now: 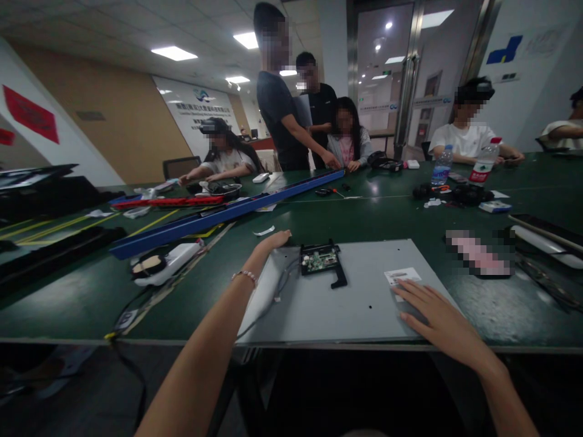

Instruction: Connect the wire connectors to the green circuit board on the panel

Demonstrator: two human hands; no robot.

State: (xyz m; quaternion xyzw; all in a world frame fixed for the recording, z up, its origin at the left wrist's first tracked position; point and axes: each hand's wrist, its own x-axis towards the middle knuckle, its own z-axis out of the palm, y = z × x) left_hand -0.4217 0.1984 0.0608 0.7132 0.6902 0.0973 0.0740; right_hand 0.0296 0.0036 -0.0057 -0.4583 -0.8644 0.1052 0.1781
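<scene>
A light grey flat panel [346, 315] lies in front of me at the table's near edge. On its far middle sits a green circuit board [320, 261] in a black bracket [339, 280]. A thin grey cable [279, 290] runs along the panel's left part. My left hand [274, 240] is at the panel's far left corner, fingers drawn together; what they hold, if anything, is too small to make out. My right hand [432, 312] is open, fingers spread over the panel's right side, its fingertips by a white label [403, 277].
Beyond the panel a long blue rail [237, 209] crosses the green table [378, 221]. A white device [168, 264] lies left; a pink phone-like object [480, 254] lies right. Two bottles [485, 162] stand farther back. Several people sit or stand across the table.
</scene>
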